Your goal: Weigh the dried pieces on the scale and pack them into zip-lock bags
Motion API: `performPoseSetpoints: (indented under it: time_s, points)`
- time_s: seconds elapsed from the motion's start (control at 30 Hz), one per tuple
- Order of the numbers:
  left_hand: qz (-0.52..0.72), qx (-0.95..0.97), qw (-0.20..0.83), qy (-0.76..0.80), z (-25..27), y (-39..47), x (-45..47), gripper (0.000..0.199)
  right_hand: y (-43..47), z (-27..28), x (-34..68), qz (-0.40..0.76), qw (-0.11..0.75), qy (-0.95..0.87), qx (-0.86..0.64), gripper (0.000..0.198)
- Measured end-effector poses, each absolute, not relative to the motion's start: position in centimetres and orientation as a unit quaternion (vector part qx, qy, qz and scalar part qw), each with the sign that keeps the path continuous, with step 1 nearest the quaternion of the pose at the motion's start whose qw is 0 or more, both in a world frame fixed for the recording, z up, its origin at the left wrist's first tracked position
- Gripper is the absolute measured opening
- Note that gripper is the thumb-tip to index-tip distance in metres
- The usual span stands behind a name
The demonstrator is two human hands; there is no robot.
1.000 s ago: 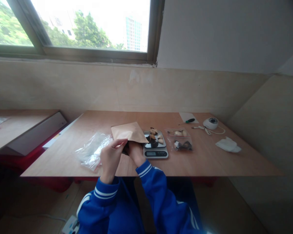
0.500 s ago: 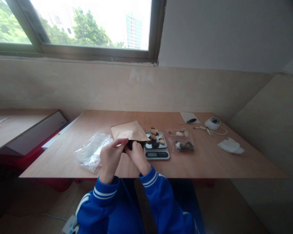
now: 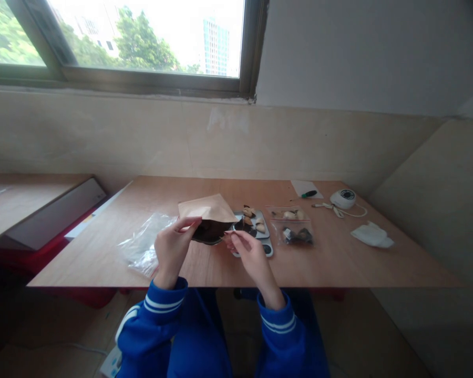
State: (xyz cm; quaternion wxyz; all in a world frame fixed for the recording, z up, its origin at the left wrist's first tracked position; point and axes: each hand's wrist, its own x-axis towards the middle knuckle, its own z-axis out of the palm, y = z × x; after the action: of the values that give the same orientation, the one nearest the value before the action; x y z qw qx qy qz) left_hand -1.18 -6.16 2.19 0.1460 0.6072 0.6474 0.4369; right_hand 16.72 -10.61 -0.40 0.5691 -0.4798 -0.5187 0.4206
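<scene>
**Paper pouch (image 3: 207, 206) gaping in left hand (image 3: 170, 251); small piece (image 3: 227, 239) in right hand (image 3: 252, 256)**

Hands: both engaged. The left hand pinches the near left corner of the pouch between thumb and fingers. The right hand grips the small brownish piece at its fingertips, just beside the right end of the pouch mouth.

Pouch: brown paper outside, dark lining. The mouth faces the person, and the upper wall is raised from the lower. Contents cannot be made out in the shadow. It lies ahead of and between the two hands; whether it touches the worktop (image 3: 339, 268) cannot be told.

Scale (image 3: 267, 248): directly beyond the right hand and partly hidden by it. Its platform bears dried-looking pieces (image 3: 248, 212), some tan or cream, others black. The display is covered by the hand.

Resealable bags: two, clear, to the right of the scale, edges meeting. The farther bag (image 3: 276, 209) contains cream and dark pieces; the nearer bag (image 3: 276, 237) contains black items and one small white object.

Plastic bag (image 3: 142, 244): clear, crumpled, left of the pouch and partly behind the left hand.

Far right of worktop: a green-handled screwdriver (image 3: 309, 194) by a white sheet (image 3: 301, 186), a white domed device (image 3: 342, 198) with cable, and a crumpled white tissue (image 3: 372, 236).
</scene>
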Motion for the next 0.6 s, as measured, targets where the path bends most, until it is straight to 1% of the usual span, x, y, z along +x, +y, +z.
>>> performPoseSetpoints:
  time_s: [0.07,0.17,0.3,0.37,0.47,0.53,0.6]
  points:
    - [0.427,0.604,0.139,0.658,1.7,-5.8,-1.6,0.022,-10.7,-0.4,18.2,0.413,0.578,-0.501,-0.494,0.036]
    - [0.395,0.612,0.136,0.671,0.0,-5.4,-2.6,0.019,-9.3,-0.3,20.7,0.332,0.589,-0.518,-0.524,0.035]
    - [0.369,0.632,0.142,0.666,-2.5,-5.0,-3.6,0.018,-4.7,0.0,23.0,0.215,0.551,-0.602,-0.536,0.027]
    - [0.351,0.64,0.128,0.671,-3.4,-4.9,-3.8,0.018,-2.1,-0.1,23.3,0.198,0.5,-0.65,-0.537,0.021]
    - [0.326,0.651,0.115,0.676,-4.0,-4.7,-3.9,0.016,0.8,-0.3,22.9,0.153,0.377,-0.723,-0.559,0.015]
    - [0.323,0.656,0.122,0.671,-4.4,-4.6,-4.0,0.016,1.8,-0.3,22.7,0.098,0.295,-0.756,-0.576,0.014]
    - [0.323,0.663,0.139,0.661,-4.9,-4.5,-4.1,0.017,2.3,-0.3,22.8,0.062,0.245,-0.773,-0.582,0.012]
